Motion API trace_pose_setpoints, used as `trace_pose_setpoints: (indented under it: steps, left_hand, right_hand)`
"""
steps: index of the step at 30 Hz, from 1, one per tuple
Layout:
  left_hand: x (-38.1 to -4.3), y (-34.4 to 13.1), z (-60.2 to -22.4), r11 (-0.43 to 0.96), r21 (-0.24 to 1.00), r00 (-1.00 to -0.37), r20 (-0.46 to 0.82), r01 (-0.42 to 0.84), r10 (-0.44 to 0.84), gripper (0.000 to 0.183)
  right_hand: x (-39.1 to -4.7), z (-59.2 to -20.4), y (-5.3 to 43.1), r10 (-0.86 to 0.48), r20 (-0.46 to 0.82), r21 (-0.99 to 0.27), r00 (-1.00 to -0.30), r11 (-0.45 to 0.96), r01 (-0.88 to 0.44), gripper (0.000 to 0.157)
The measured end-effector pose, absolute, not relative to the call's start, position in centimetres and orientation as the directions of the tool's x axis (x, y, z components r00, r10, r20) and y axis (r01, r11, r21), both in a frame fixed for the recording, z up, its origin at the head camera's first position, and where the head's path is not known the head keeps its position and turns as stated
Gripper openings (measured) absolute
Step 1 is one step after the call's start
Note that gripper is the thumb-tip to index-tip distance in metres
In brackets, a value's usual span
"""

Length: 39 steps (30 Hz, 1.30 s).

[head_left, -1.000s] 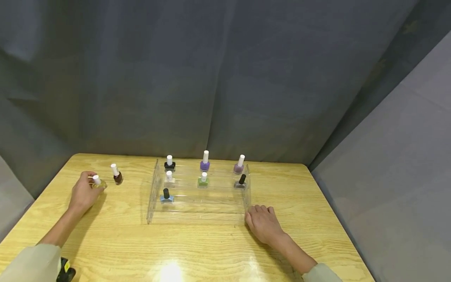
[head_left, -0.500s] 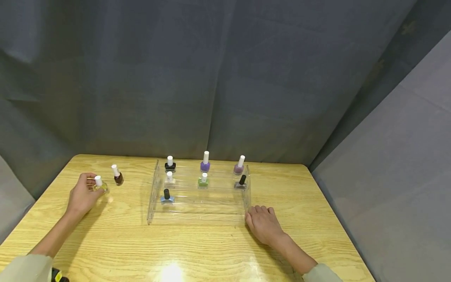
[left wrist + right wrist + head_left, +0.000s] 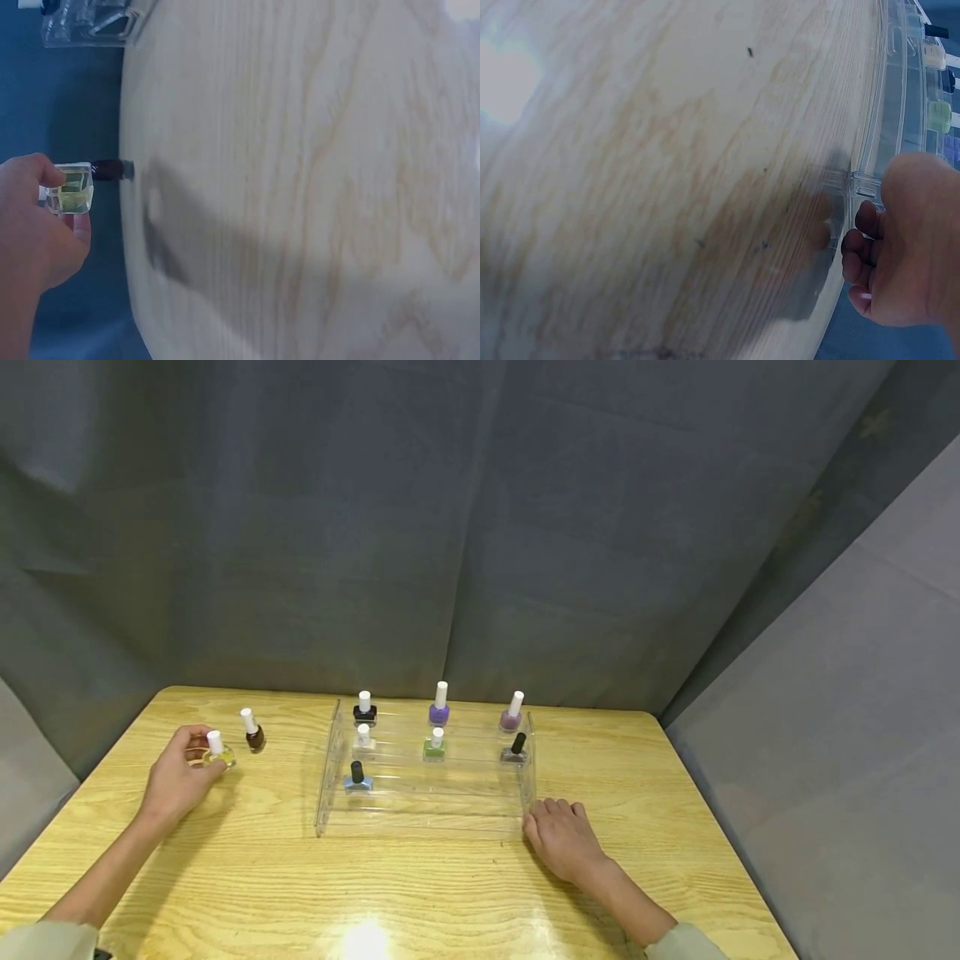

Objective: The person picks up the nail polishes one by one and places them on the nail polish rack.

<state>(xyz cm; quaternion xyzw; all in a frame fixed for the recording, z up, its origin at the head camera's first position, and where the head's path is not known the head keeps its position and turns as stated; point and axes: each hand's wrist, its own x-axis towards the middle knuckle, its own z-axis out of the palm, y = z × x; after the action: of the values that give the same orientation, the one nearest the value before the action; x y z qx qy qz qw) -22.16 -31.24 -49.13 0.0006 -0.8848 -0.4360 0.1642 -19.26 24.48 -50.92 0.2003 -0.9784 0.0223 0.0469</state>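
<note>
My left hand (image 3: 177,774) pinches a clear nail polish bottle with yellow-green polish and a white cap (image 3: 217,752) between thumb and fingers. In the left wrist view this bottle (image 3: 71,189) is tilted, its base towards the camera and clear of the table. Just beyond it stands a dark brown nail polish bottle (image 3: 253,734). My right hand (image 3: 561,837) grips the front right corner of a clear stepped display rack (image 3: 435,804), fingers curled; in the right wrist view the rack's side edge (image 3: 866,182) runs between thumb and forefinger.
Several nail polish bottles stand on the rack: black, purple (image 3: 438,713) and mauve (image 3: 511,718) on top; pale, green (image 3: 433,747) and grey lower; light blue (image 3: 357,781) below at left. A grey curtain (image 3: 450,527) hangs behind the wooden table (image 3: 420,893).
My left hand has moved slightly right with the yellow-green nail polish bottle, which shows more upright in the head view. The right hand stays at the rack's corner.
</note>
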Motion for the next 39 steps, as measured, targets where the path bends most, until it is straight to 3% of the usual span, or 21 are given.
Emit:
trace_pose_setpoints:
  steps: [26, 39]
  left_hand:
    - [-21.0, -22.2, -42.7, 0.459, 0.801, -0.918, 0.384, 0.385, 0.1, 0.041]
    - [-21.4, -16.5, -41.2, 0.335, 0.852, -0.911, 0.335, 0.402, 0.24, 0.04]
  right_hand:
    - [-19.2, -50.7, 24.5, -0.382, 0.072, -0.031, -0.921, 0.922, -0.385, 0.035]
    - [-19.2, -50.7, 24.4, -0.379, 0.085, -0.036, -0.921, 0.923, -0.383, 0.034]
